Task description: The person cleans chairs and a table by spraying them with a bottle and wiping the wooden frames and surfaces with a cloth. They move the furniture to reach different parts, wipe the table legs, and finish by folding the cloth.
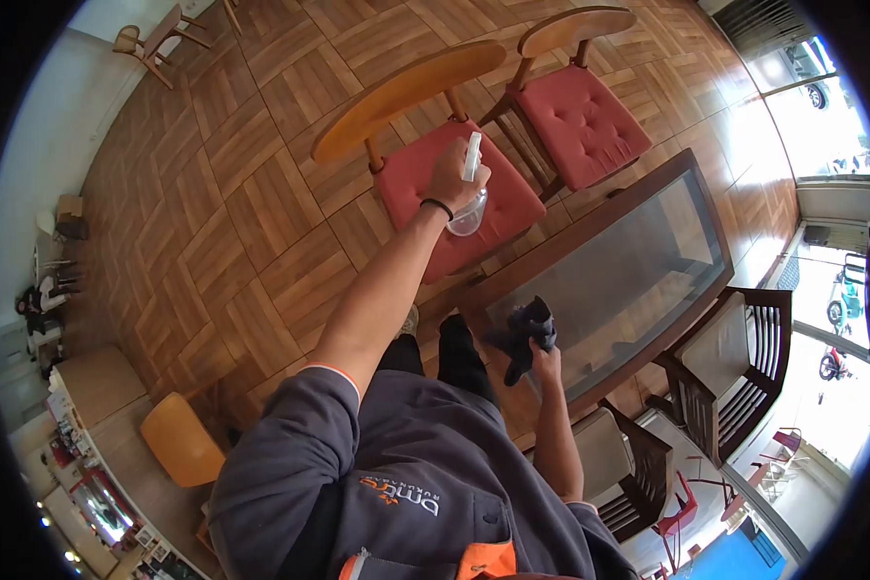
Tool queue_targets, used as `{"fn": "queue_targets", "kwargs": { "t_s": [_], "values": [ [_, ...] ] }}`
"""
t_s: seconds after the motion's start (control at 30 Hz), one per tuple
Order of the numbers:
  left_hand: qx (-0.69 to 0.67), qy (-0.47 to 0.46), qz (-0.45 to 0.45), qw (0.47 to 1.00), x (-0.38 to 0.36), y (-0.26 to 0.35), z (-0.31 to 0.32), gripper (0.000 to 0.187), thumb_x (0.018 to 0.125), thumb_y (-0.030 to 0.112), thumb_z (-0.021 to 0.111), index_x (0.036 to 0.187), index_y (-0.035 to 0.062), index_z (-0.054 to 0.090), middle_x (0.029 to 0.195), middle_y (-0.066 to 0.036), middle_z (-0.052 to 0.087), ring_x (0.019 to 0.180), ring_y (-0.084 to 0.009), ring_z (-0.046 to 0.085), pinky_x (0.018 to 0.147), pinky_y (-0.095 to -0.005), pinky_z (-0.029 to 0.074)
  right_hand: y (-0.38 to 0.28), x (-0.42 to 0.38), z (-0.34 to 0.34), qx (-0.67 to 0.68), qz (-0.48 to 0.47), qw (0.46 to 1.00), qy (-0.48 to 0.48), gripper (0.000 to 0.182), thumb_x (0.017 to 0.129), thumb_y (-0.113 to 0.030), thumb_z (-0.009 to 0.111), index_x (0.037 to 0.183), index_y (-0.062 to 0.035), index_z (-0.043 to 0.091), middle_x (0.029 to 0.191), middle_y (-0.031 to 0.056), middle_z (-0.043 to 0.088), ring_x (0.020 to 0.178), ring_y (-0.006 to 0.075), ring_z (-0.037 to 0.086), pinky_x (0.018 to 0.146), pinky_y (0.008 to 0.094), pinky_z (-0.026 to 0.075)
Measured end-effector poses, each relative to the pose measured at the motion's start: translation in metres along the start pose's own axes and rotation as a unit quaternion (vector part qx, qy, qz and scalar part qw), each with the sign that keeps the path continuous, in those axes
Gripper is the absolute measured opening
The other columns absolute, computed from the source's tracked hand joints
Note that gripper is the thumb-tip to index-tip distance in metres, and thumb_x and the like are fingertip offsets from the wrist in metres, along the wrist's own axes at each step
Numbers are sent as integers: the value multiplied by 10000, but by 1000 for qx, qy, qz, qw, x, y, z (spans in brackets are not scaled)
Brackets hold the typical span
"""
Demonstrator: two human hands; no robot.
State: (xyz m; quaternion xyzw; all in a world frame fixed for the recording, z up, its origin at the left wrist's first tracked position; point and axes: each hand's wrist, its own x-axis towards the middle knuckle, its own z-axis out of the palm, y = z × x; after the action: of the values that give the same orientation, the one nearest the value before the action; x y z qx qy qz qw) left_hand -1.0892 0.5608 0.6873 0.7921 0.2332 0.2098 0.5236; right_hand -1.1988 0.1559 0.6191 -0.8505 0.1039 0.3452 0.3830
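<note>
My left hand (450,178), with a dark band at the wrist, is closed around the neck of a clear spray bottle (468,217) with a white trigger. The bottle is over the red tufted seat of a wooden chair (418,180). Lower and to the right, my right hand (545,362) grips a bunched dark cloth (528,331) near the end of a glass-topped wooden table (623,275). Whether the cloth touches the glass, I cannot tell.
A second red-seated chair (590,124) stands beyond the first. Dark slatted chairs (730,372) line the table's other side. A yellow-seated chair (182,439) is at the left, beside a counter (101,387). Another person (43,300) is at the far left.
</note>
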Motion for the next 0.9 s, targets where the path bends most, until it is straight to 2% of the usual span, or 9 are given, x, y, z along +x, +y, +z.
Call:
{"fn": "queue_targets", "kwargs": {
  "t_s": [0.17,0.27,0.3,0.4,0.47,0.57,0.67,0.77,0.9],
  "values": [
    [6,-22,34,999,-21,7,42,287,808,195,735,986,58,557,885,-106,616,810,-266,632,727,-390,503,-10,39,-40,23,-35,999,6,394,891,-329,697,1109,-2,694,927,81,703,901,172,622,830,362,481],
    [101,-89,153,979,-58,31,84,353,833,263,765,1036,63,556,938,-116,608,883,-317,622,750,-429,485,-24,34,-63,73,-35,994,78,381,911,-324,680,1101,6,693,904,91,696,875,178,618,814,365,477],
    [128,-128,154,971,-75,34,103,401,844,304,764,1097,69,560,1008,-126,599,930,-356,607,759,-454,468,-30,31,-71,88,-37,989,110,376,918,-321,674,1090,13,694,888,98,695,856,183,620,800,369,478],
    [87,-227,124,962,-116,43,153,511,818,285,767,1231,85,544,1093,-112,587,1051,-334,591,893,-484,426,-19,32,-98,123,-38,977,172,344,936,-292,666,1103,8,693,943,86,699,910,170,612,819,347,473],
    [27,-265,99,959,-146,27,190,547,807,261,766,1262,83,519,1144,-116,570,1117,-326,568,934,-496,405,-13,25,-114,148,-45,965,211,330,955,-260,661,1131,19,679,999,78,692,955,166,610,844,332,477],
    [15,-284,133,949,-198,-10,250,601,795,230,759,1305,89,474,1214,-136,528,1151,-340,549,934,-484,416,5,20,-139,211,-72,936,273,327,965,-232,667,1187,8,656,1083,62,673,987,162,607,881,316,481],
    [156,-395,161,891,-209,-1,251,604,770,191,738,1304,124,463,1235,-109,497,1225,-341,485,964,-485,410,-1,3,-155,228,-52,932,276,353,978,-206,657,1262,-2,614,1174,66,654,1027,182,619,919,331,498],
    [25,-362,177,915,-220,-20,251,583,760,183,720,1285,169,466,1236,-84,488,1247,-340,448,993,-499,398,-19,-4,-155,248,-91,912,314,297,993,-174,626,1221,16,630,1140,73,651,1019,177,608,877,332,508],
    [45,-359,172,916,-232,-43,254,581,749,174,738,1265,204,473,1268,-51,489,1271,-341,437,1004,-545,384,-51,14,-154,248,-136,890,359,340,993,-179,624,1271,14,601,1206,103,639,1062,195,616,909,338,511]
  ]
}}
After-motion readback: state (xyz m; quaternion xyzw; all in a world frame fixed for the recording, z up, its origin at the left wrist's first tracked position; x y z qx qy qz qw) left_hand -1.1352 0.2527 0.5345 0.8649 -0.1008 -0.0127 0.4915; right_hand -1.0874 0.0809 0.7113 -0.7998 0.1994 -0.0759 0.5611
